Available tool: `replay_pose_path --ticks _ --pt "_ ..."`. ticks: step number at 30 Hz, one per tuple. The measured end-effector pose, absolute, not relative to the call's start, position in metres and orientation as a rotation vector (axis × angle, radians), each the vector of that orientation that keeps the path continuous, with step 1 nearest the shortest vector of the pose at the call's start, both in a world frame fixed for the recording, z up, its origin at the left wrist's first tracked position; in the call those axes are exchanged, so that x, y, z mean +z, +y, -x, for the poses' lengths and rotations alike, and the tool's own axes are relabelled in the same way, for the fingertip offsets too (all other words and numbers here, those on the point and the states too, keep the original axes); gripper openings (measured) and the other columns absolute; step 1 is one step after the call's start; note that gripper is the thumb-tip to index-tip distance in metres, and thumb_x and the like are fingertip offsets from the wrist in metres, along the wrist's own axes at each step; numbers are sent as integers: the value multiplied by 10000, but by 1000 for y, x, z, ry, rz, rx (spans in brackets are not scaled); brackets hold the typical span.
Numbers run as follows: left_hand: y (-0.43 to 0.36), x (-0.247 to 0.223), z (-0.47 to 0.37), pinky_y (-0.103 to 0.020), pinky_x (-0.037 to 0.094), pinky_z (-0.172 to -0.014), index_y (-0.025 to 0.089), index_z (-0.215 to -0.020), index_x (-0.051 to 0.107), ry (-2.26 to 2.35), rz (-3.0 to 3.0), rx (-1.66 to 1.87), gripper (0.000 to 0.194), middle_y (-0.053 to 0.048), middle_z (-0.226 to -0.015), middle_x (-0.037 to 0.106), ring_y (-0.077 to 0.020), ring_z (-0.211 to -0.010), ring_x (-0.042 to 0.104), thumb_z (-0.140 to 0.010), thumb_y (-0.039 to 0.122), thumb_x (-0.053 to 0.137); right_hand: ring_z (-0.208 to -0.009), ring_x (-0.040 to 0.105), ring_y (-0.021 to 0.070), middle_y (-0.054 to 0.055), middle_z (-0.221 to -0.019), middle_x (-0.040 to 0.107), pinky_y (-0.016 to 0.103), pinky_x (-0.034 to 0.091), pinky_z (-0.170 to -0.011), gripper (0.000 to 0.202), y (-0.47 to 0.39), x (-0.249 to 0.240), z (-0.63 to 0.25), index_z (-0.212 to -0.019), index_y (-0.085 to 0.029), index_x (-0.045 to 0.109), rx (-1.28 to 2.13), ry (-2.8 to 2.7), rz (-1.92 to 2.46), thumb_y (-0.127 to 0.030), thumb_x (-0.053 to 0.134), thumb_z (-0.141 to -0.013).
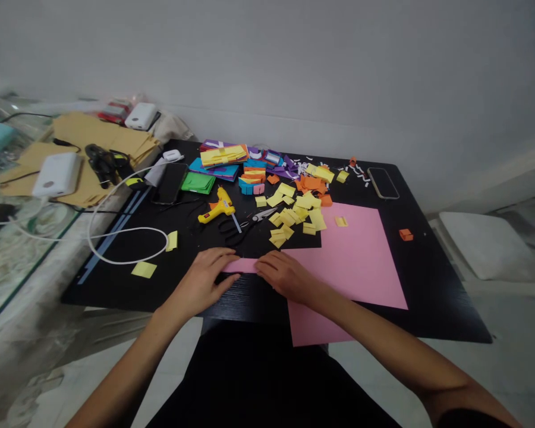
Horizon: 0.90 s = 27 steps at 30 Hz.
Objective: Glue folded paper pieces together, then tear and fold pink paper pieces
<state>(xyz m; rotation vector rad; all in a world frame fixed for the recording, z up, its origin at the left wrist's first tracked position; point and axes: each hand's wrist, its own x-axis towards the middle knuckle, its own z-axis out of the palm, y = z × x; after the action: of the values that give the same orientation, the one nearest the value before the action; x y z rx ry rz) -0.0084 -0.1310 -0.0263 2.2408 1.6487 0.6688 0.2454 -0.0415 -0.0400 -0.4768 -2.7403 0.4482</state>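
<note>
A narrow folded pink paper strip [241,266] lies near the front edge of the black table. My left hand [207,279] grips its left end, thumb on the near side and fingers on the far side. At the other end, my right hand [289,276] has its fingers closed on the strip; its thumb is hidden. Under my right wrist spreads a large pink paper sheet [356,255]. Just beyond the strip are scissors [263,215], black-handled pliers [232,229] and a yellow glue gun [220,207] with a glue stick.
Many folded yellow paper pieces [298,211] and orange ones [314,185] lie mid-table. Green folded paper [198,182] and stacked coloured bundles [223,156] sit behind. Phones lie at left [170,183] and right [383,183]. A white cable [116,261] loops across the left side.
</note>
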Motion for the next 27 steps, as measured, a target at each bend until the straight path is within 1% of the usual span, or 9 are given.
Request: replay_pose_path --ticks 2,5,9,12,14,16,19,21,27 --pt "-129 -27 5 -458 452 -1096 227 -1321 618 1556 -2272 629 370 -98 -1346 677 -278 -1257 609 -981 368 658 -1021 674 248 150 -1094 743 407 555 -930 241 -38 -39 -245 -1175 -150 695 484 -2735 492 -86 526 -1016" --pt "-124 -26 4 -448 479 -1053 231 -1338 602 1513 -2284 595 362 -95 -1314 695 -270 -1208 637 -996 344 641 -1018 696 231 140 -1100 758 384 567 -912 271 -29 -36 -244 -1225 -151 689 625 -2672 575 -113 500 -1035" --pt "-119 -22 4 -441 509 -996 213 -1386 571 1503 -2297 577 443 -114 -1304 699 -273 -1144 668 -986 384 656 -1004 722 207 111 -1110 779 361 557 -896 269 -18 -27 -242 -1205 -173 707 881 -2542 688 -156 490 -1049" --pt "-116 -19 3 -422 533 -958 218 -1371 597 1493 -2270 594 372 -105 -1265 717 -254 -1094 691 -1033 373 570 -975 729 194 90 -1079 795 334 541 -872 237 -12 -21 -240 -1165 -187 733 1011 -2489 704 -194 532 -1041" --pt "-114 -19 3 -389 548 -932 222 -1334 625 1480 -2220 629 321 -88 -1211 736 -226 -1053 707 -1072 340 482 -939 729 195 86 -1050 799 328 537 -849 209 -10 -20 -239 -1160 -186 742 1031 -2479 690 -249 600 -1021" --pt "-112 -20 3 -366 553 -933 226 -1310 642 1465 -2168 660 316 -77 -1187 747 -210 -1045 714 -1085 331 447 -938 725 200 87 -1053 800 334 536 -850 213 -10 -21 -239 -1170 -188 745 1010 -2492 659 -261 660 -988" --pt "-111 -24 4 -364 551 -946 234 -1257 682 1464 -2132 692 300 -69 -1167 762 -211 -1048 720 -1079 331 461 -974 722 198 80 -1078 803 349 536 -881 199 -10 -27 -239 -1147 -206 762 969 -2503 635 -189 646 -987" --pt "-110 -26 5 -370 552 -938 234 -1211 714 1480 -2117 719 291 -66 -1133 773 -214 -1021 723 -1070 336 481 -969 724 198 84 -1055 806 351 539 -875 204 -10 -31 -238 -1125 -200 776 948 -2493 650 -158 623 -996" --pt "-109 -32 5 -360 534 -892 208 -1119 752 1532 -2080 772 279 -78 -1055 757 -207 -972 699 -1058 326 507 -906 708 196 80 -957 782 337 537 -844 132 -10 -36 -231 -1010 -181 795 940 -2459 760 -159 670 -974"
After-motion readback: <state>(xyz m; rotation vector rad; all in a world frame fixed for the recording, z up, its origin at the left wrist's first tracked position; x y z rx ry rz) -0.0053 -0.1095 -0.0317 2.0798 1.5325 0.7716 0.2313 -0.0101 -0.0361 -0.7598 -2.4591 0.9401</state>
